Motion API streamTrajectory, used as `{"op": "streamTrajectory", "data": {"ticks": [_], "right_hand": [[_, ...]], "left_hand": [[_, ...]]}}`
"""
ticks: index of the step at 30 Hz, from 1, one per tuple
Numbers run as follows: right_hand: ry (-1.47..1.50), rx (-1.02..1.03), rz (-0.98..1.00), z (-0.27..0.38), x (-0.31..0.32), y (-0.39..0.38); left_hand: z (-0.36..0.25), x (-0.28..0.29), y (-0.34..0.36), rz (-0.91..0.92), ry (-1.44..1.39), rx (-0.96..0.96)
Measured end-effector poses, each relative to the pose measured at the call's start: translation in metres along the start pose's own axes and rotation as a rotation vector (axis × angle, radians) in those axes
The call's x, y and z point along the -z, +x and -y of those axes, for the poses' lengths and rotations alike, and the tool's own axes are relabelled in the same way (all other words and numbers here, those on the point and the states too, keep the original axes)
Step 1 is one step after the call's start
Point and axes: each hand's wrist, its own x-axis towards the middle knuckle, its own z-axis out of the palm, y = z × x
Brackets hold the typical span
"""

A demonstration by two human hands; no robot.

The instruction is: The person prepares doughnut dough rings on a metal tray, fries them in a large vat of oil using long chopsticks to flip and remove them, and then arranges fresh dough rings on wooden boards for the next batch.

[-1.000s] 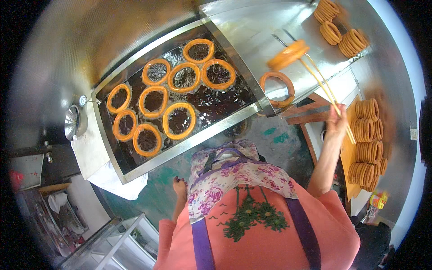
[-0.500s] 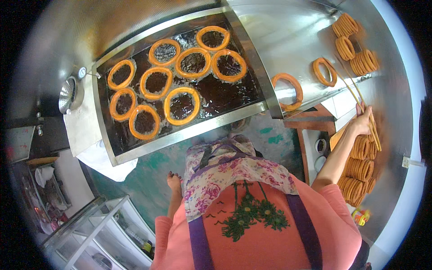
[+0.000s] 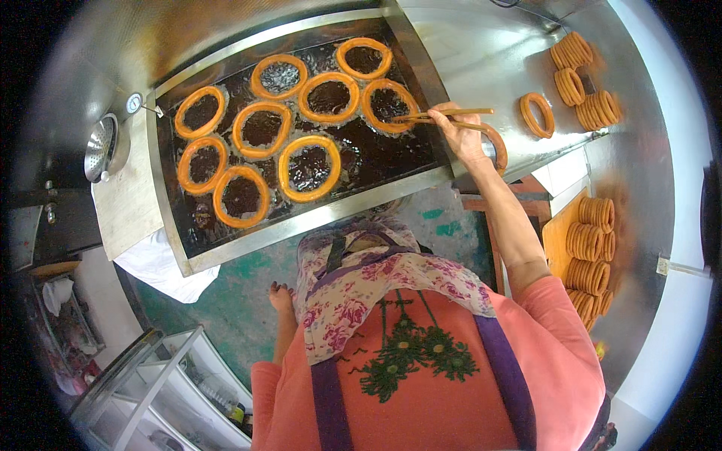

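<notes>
My right hand (image 3: 460, 137) is closed on a pair of long wooden chopsticks (image 3: 472, 111) by the right rim of the fryer (image 3: 320, 219). Their tips reach over the rightmost fried dough ring (image 3: 412, 100) in the dark oil; whether they grip it I cannot tell. Several other golden rings, among them one at the front (image 3: 336, 169), float in the bubbling oil. Partly behind my right hand and wrist, another dough ring (image 3: 499, 147) lies on the metal tray. My left hand (image 3: 280, 295) hangs low beside the apron, fingers loosely apart, holding nothing.
A single ring (image 3: 537, 115) and stacked rings (image 3: 599, 110) stand on the metal surface (image 3: 470, 52) at right. More stacks (image 3: 585, 240) sit on a wooden board (image 3: 557, 242). A metal strainer (image 3: 101, 150) and dial thermometer (image 3: 134, 103) are left of the fryer; a glass-sided cabinet (image 3: 177, 376) stands lower left.
My right hand has swung left with the chopsticks, from beside the stacked rings to the fryer's right rim. The chopstick tips have moved from the metal surface to over the oil.
</notes>
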Motion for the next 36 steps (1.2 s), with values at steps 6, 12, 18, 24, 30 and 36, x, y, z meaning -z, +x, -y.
{"op": "streamTrajectory", "data": {"ticks": [6, 12, 18, 24, 30, 36], "right_hand": [[0.316, -0.265, -0.036, 0.021, -0.006, -0.015], [0.539, -0.463, -0.29, 0.002, -0.029, -0.068], [0.851, -0.729, -0.757, -0.024, -0.074, -0.135], [1.137, -0.961, -1.025, -0.038, -0.084, -0.18], [1.405, -1.037, -0.959, -0.038, -0.068, -0.206], [1.574, -0.941, -0.915, -0.011, -0.027, -0.172]], "left_hand": [[-0.103, -0.025, -0.086, -0.079, 0.316, -0.016], [-0.062, 0.004, -0.021, 0.021, 0.179, 0.017], [-0.102, 0.002, -0.026, 0.083, 0.119, -0.016], [-0.158, -0.029, -0.076, 0.02, 0.515, -0.14], [-0.151, -0.015, -0.068, 0.088, 0.419, -0.206], [-0.148, -0.026, -0.067, 0.129, 0.519, -0.214]]}}
